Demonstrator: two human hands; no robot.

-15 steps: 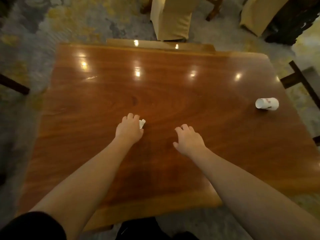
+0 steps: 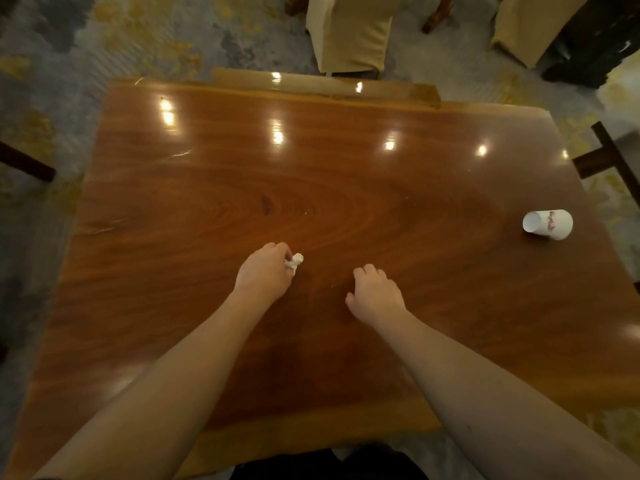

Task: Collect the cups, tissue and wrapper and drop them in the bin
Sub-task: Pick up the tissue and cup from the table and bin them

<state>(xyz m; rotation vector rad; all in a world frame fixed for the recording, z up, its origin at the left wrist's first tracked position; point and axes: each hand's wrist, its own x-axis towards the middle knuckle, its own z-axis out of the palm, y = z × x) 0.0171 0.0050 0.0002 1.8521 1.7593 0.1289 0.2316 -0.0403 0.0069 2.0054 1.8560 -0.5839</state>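
My left hand (image 2: 265, 271) is at the middle of the wooden table (image 2: 207, 168), its fingers pinched on a small crumpled white tissue (image 2: 295, 262) that sticks out to the right. My right hand (image 2: 375, 294) hovers palm down just right of it, fingers curled loosely with nothing in them. A white paper cup (image 2: 548, 224) with a reddish print lies on its side near the table's right edge, mouth facing left, far from both hands. No bin or wrapper is in view.
Chairs with beige covers (image 2: 349, 32) stand beyond the far edge of the table on patterned carpet. A dark wooden chair frame (image 2: 604, 157) sits off the right side, another dark bar (image 2: 24, 164) at the left.
My left hand's fingers have closed tighter around the tissue, which now shows more crumpled beside the fingertips. My right hand has stayed about where it was.
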